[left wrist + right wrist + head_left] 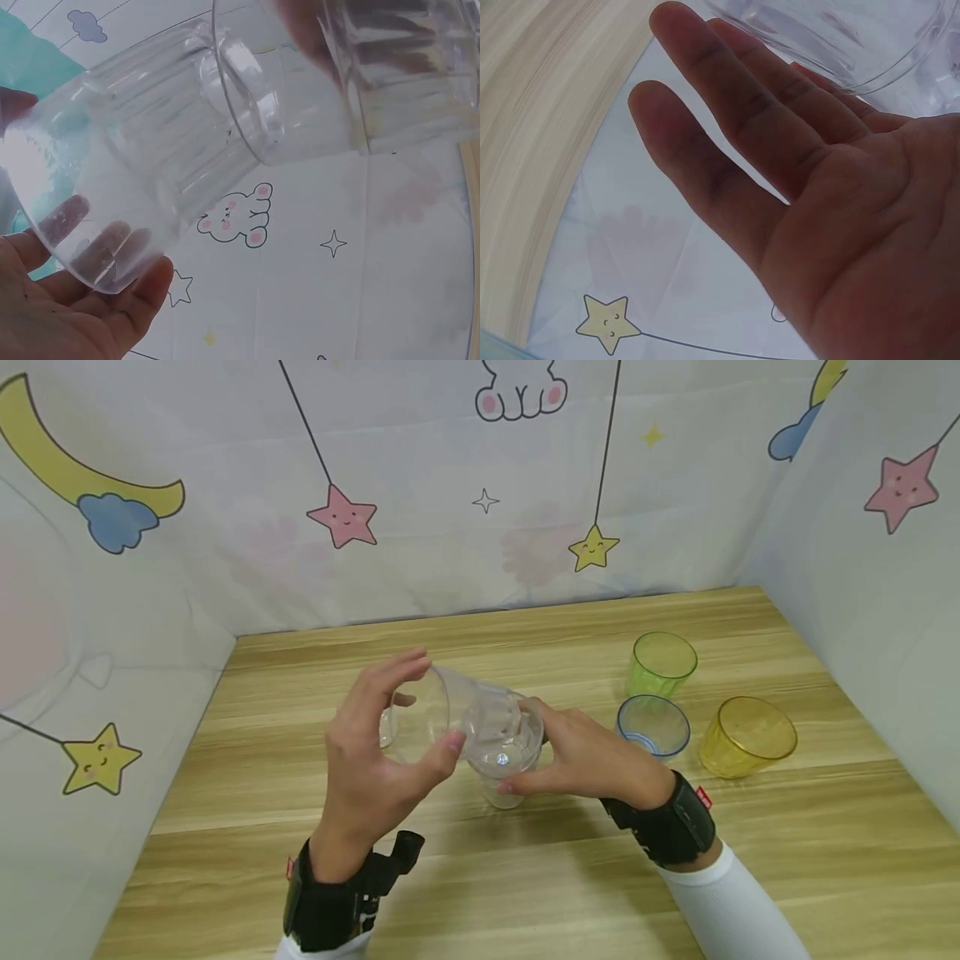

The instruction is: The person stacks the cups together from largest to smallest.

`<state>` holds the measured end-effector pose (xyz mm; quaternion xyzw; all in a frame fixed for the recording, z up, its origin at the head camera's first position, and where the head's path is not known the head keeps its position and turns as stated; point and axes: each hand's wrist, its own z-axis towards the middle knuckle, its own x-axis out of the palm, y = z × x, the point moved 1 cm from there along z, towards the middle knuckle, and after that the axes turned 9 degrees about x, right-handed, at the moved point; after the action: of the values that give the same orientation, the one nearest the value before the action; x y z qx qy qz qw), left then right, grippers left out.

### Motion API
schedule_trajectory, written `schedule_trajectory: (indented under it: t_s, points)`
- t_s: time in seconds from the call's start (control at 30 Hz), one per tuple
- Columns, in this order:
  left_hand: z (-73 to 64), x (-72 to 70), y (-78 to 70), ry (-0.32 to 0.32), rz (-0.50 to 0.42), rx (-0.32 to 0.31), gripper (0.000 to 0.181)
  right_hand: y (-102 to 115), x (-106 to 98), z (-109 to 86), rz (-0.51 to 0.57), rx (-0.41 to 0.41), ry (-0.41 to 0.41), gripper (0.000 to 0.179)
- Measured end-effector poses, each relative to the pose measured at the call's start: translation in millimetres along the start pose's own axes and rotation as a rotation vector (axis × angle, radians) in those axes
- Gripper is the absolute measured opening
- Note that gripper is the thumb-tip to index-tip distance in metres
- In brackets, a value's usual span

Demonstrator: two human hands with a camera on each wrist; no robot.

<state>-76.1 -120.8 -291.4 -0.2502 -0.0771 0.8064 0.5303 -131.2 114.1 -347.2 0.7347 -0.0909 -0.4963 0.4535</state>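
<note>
My left hand (382,752) grips a clear cup (422,714) near its wide rim, thumb on the near side and fingers on the far side. The cup is tilted, its mouth facing left and its narrower base pointing right. That base reaches into the mouth of a second clear cup (504,793), also seen in the left wrist view, where the two overlap. My right hand (581,752) holds this second cup from the right, with the thumb in front. In the right wrist view, fairly straight fingers (727,90) lie beside clear plastic or glass; their contact is partly hidden.
At the right of the wooden table (262,827) stand a green cup (662,664), a blue-rimmed cup (654,727) and a yellow cup (748,739). Part of another clear object (385,728) shows behind my left hand. White printed curtains (420,568) enclose the table's back and sides.
</note>
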Motion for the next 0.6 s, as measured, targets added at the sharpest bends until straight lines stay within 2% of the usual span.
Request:
schedule_trajectory:
  t_s: [0.33, 0.6]
  points:
    - [2.1, 19.1, -5.2, 0.038, 0.088, 0.068, 0.057, -0.6, 0.9, 0.7, 0.003, -0.008, 0.007, 0.088]
    - [0.5, 29.5, -6.2, 0.087, 0.139, 0.1, 0.057, -0.9, 1.7, 1.5, -0.022, -0.004, -0.003, 0.091]
